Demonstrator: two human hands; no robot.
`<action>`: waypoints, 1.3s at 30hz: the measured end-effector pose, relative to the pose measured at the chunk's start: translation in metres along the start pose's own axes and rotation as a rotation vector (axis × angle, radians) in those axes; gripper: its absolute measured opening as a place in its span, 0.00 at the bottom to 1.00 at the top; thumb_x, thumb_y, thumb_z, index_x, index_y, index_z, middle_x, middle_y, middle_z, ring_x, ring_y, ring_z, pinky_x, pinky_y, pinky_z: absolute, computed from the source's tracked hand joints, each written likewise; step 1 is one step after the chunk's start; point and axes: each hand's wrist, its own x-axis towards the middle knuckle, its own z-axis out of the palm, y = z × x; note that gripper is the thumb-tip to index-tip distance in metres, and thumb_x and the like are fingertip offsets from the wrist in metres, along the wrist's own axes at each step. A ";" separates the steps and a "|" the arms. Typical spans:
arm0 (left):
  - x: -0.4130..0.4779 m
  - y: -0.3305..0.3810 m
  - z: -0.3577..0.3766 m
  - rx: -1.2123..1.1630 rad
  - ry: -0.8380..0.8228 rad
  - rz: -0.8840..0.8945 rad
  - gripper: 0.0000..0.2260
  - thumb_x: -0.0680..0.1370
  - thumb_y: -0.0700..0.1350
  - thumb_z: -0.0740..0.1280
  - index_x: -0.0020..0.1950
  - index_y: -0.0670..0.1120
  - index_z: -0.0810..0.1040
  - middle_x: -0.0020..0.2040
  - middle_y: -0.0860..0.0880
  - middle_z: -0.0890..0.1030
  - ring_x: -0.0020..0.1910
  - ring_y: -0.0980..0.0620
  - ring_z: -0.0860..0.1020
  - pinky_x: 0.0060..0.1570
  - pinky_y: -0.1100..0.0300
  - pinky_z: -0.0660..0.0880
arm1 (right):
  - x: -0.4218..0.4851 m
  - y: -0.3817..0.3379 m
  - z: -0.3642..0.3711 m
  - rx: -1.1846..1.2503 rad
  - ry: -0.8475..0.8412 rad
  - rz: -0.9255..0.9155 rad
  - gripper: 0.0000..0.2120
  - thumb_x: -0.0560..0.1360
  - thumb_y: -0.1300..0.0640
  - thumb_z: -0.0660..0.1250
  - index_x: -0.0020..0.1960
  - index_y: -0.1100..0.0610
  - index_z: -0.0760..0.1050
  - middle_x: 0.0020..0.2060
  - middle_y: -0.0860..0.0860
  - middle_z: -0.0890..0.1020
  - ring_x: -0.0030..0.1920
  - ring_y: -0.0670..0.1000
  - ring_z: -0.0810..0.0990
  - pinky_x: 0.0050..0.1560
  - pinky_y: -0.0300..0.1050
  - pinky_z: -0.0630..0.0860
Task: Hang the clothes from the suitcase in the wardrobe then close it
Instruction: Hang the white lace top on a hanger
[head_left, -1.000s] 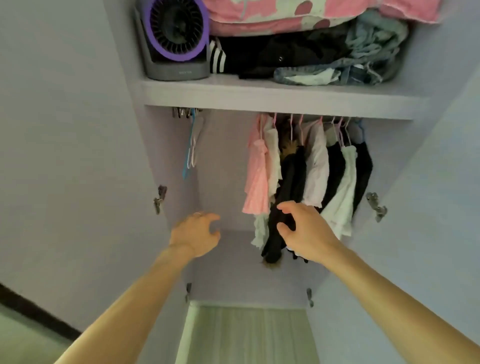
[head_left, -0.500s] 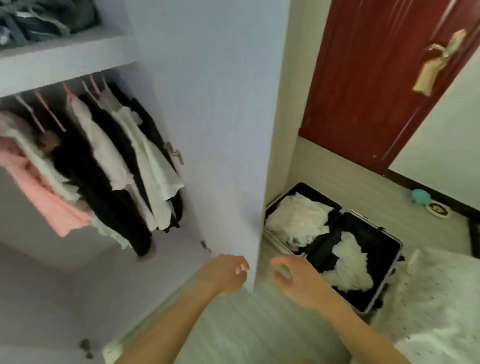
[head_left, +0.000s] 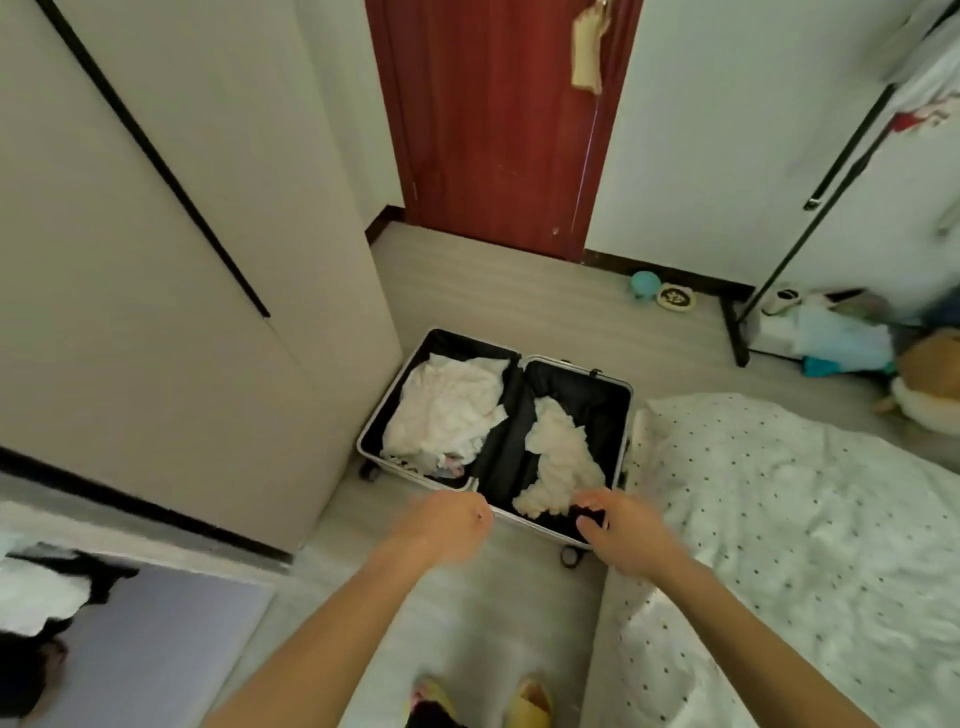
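Right hand (head_left: 628, 535) empty, fingers loosely spread. White garment (head_left: 561, 457) just beyond fingertips; contact unclear through blur. Left hand (head_left: 447, 525) empty, loosely curled, just short of suitcase (head_left: 576, 387) rim. Best: pinch garment by shoulders, lift clear of rim, leave farther white pile (head_left: 447, 410).

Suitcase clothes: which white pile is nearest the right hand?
The smaller pile in the suitcase's right half, by the right hand; the bigger pile lies in the left half.

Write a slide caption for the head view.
The left hand and right hand hover at the near edge of the open suitcase, white clothes in both halves, beside the wardrobe.
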 end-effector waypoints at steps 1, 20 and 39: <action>0.013 0.001 -0.001 0.007 -0.024 0.008 0.14 0.82 0.51 0.56 0.63 0.56 0.78 0.59 0.49 0.81 0.57 0.46 0.79 0.57 0.52 0.77 | 0.009 0.005 -0.005 -0.002 0.001 0.018 0.17 0.80 0.48 0.62 0.67 0.50 0.74 0.61 0.49 0.81 0.58 0.51 0.79 0.56 0.44 0.75; 0.347 -0.018 -0.067 0.222 -0.240 0.104 0.14 0.82 0.48 0.57 0.64 0.55 0.77 0.61 0.52 0.80 0.57 0.49 0.78 0.54 0.53 0.76 | 0.265 0.098 -0.026 0.093 -0.003 0.402 0.18 0.79 0.48 0.59 0.67 0.53 0.71 0.59 0.53 0.80 0.57 0.56 0.77 0.56 0.49 0.75; 0.697 -0.217 0.291 0.366 -0.059 0.047 0.37 0.82 0.54 0.59 0.81 0.40 0.41 0.82 0.41 0.45 0.80 0.43 0.53 0.74 0.45 0.62 | 0.629 0.384 0.343 0.541 0.051 0.865 0.35 0.79 0.46 0.65 0.78 0.57 0.54 0.73 0.59 0.66 0.69 0.61 0.69 0.65 0.49 0.69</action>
